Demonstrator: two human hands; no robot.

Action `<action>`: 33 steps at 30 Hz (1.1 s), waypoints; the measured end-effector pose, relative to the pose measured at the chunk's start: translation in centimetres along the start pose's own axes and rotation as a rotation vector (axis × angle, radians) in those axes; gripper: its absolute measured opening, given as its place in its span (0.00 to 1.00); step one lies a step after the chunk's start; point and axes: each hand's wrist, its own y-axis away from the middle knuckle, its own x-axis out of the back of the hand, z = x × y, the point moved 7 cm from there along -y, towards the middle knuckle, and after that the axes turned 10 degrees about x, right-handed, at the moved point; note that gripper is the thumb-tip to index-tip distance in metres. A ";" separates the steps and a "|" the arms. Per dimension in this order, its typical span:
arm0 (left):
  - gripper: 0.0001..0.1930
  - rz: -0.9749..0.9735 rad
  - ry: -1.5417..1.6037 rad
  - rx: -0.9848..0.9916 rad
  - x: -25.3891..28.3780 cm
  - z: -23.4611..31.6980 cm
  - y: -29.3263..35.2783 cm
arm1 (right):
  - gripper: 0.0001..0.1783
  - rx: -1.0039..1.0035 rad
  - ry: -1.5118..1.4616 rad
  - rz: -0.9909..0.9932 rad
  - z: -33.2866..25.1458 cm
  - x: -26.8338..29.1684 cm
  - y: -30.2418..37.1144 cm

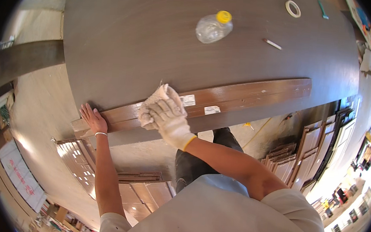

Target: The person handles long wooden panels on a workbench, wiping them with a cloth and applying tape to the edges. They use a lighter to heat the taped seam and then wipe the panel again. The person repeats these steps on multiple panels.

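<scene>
Wiping a long brown wooden board [235,96], apparently midway

Two whitish patches [188,100] seem left to clear; how much is clean, I cannot tell. The board lies along the counter's [134,46] near edge, glossy, marked by a lengthwise line. The gloved right hand [170,120] has its fingers clasped on a pale cloth [168,96]; the bare left hand [94,118] rests on the left end, fingers slightly apart.

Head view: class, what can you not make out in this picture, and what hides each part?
Head view: the stretch of brown board under the cloth, hidden by cloth and gloved right hand.
Head view: the spot beneath the left hand, covered by that hand.
Head view: the far edge of the table, cut off by the picture's top edge.
Head view: any print on the white labels, too small.
</scene>
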 end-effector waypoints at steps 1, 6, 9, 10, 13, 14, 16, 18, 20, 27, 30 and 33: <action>0.30 -0.055 -0.041 0.076 -0.3 0.0 0.1 | 0.26 0.027 0.100 -0.014 -0.2 -0.4 -0.5; 0.32 -0.018 0.001 -0.036 0.3 6.9 4.2 | 0.23 -0.075 -0.045 -0.016 5.6 2.5 -0.1; 0.32 -0.028 0.118 -0.075 1.5 12.7 8.1 | 0.26 -0.306 -0.201 0.020 15.8 9.7 8.5; 0.32 -0.062 0.171 -0.024 1.9 13.9 9.3 | 0.26 -0.468 -0.295 0.074 19.6 12.0 12.3; 0.31 -0.055 0.375 0.151 3.8 16.6 10.8 | 0.28 -0.858 -0.978 0.894 29.2 18.7 24.6; 0.31 -0.041 0.447 0.210 4.2 17.6 11.5 | 0.29 -0.947 -0.737 0.753 30.5 19.4 26.1; 0.32 -0.042 0.400 0.194 4.6 21.0 12.6 | 0.30 -0.993 -0.298 0.591 30.9 21.9 26.4; 0.34 -0.093 0.326 -0.064 4.7 27.1 14.4 | 0.33 -0.973 0.138 0.501 28.1 22.9 23.4; 0.34 -0.256 0.326 -0.393 4.0 34.3 17.8 | 0.29 -0.707 0.192 0.202 22.5 17.7 16.8; 0.32 -0.355 -0.010 -0.211 -0.3 38.7 16.2 | 0.27 -0.579 0.020 0.245 28.0 19.7 19.5; 0.33 -0.270 -0.072 -0.299 -1.0 38.4 16.3 | 0.25 -0.809 0.282 0.395 32.7 25.6 23.7; 0.34 -0.260 -0.034 -0.274 -1.3 38.0 16.3 | 0.27 -0.734 0.374 0.302 26.6 20.8 20.6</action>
